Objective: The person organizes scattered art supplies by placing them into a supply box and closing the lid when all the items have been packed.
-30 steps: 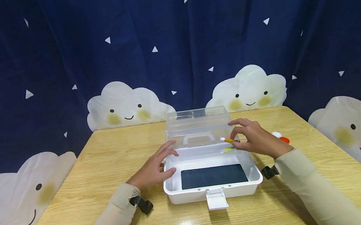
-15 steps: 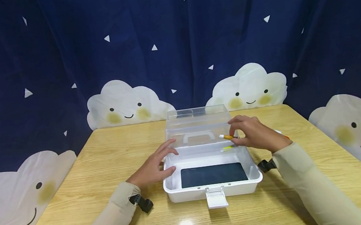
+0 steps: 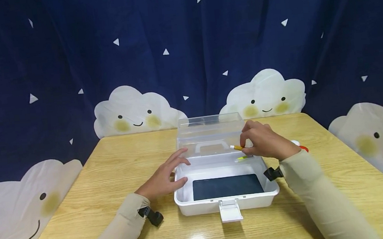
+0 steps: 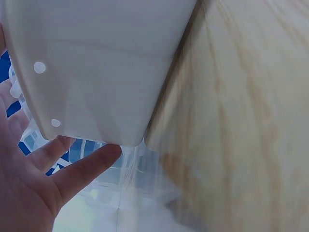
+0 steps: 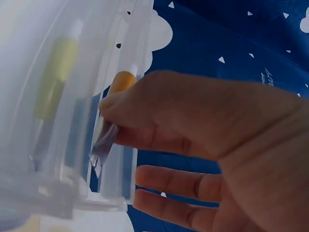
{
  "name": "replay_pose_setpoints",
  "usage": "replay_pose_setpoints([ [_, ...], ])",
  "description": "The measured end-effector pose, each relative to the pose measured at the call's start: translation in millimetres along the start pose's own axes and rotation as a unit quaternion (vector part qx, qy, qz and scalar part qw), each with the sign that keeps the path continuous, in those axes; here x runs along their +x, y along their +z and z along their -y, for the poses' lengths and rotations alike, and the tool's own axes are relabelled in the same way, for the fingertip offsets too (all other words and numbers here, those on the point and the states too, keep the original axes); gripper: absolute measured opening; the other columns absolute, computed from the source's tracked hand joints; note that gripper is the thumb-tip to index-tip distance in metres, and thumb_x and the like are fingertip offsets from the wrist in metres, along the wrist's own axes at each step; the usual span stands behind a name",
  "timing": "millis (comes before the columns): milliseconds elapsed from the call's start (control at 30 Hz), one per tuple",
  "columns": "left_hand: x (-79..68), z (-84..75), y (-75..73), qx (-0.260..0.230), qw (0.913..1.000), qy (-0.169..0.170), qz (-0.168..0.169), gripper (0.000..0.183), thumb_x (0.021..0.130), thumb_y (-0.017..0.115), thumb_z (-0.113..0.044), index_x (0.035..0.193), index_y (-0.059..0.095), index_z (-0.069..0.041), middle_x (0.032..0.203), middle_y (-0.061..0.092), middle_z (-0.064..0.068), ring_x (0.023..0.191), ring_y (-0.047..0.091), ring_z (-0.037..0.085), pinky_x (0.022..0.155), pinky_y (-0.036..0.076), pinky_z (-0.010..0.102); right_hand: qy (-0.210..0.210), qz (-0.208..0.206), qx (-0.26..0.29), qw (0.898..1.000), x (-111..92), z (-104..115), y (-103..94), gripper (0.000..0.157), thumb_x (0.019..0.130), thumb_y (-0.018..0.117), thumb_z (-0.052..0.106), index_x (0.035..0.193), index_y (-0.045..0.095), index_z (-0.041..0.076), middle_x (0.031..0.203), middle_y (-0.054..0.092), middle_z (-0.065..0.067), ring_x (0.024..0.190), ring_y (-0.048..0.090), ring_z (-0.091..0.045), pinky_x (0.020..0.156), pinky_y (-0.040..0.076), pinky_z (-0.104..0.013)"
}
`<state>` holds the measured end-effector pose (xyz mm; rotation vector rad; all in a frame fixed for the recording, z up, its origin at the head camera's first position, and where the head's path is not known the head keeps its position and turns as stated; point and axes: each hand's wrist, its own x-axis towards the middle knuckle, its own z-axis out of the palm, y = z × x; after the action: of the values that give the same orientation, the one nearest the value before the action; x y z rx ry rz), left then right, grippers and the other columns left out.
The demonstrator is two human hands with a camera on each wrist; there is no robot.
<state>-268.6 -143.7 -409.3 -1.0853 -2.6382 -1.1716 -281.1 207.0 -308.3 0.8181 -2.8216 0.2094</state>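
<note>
My right hand (image 3: 264,141) pinches an orange paint tube (image 3: 237,147) with a white cap between thumb and index finger, over the back right of a white storage box (image 3: 227,205). In the right wrist view the tube's silver crimped end (image 5: 102,151) points down, beside the clear plastic. A yellow-green paint tube (image 3: 243,157) lies just below it in the back of the box. Along the box's left side my left hand (image 3: 162,180) rests with fingers spread, fingertips right at the rim. A dark flat rectangle (image 3: 227,187) lies on the box floor.
The box's clear lid (image 3: 209,127) with its handle stands open toward the back. Its white latch (image 3: 230,211) hangs down in front. White and red round things (image 3: 304,148) sit on the wooden table (image 3: 139,147) behind my right hand. A dark blue curtain (image 3: 135,44) hangs beyond.
My right hand has moved slightly left with the orange paint tube. My left hand stays at the box's left side.
</note>
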Motion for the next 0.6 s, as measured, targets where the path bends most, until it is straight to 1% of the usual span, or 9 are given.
replay_pose_setpoints([
  [233,-0.4,0.2,-0.7,0.007,0.9999,0.008,-0.006,0.04,0.087,0.068,-0.026,0.121,0.05,-0.036,0.158,0.016,-0.018,0.138,0.032,0.02,0.088,0.053,0.035,0.004,-0.012,0.0,1.0,1.9,3.2,3.7,0.011,0.072,0.084,0.022,0.079,0.075,0.02,0.103,0.055,-0.009,0.097,0.048,-0.027,0.073,0.039,-0.042],
  [400,-0.6,-0.9,-1.1,0.003,1.0,0.003,-0.003,0.039,0.087,0.067,-0.027,0.121,0.05,-0.036,0.158,0.016,-0.018,0.138,0.032,0.018,0.088,0.053,0.035,0.004,-0.014,-0.002,1.0,0.8,4.3,4.0,0.011,0.073,0.085,0.022,0.08,0.077,0.021,0.106,0.055,-0.01,0.1,0.048,-0.029,0.074,0.039,-0.043],
  [600,0.7,-0.4,1.2,0.002,1.0,-0.002,0.002,0.039,0.088,0.067,-0.028,0.121,0.05,-0.037,0.158,0.015,-0.018,0.139,0.03,0.018,0.089,0.053,0.036,0.016,-0.014,-0.007,1.0,-1.4,4.9,6.6,0.011,0.073,0.084,0.022,0.082,0.077,0.023,0.11,0.054,-0.011,0.104,0.046,-0.03,0.076,0.039,-0.044],
])
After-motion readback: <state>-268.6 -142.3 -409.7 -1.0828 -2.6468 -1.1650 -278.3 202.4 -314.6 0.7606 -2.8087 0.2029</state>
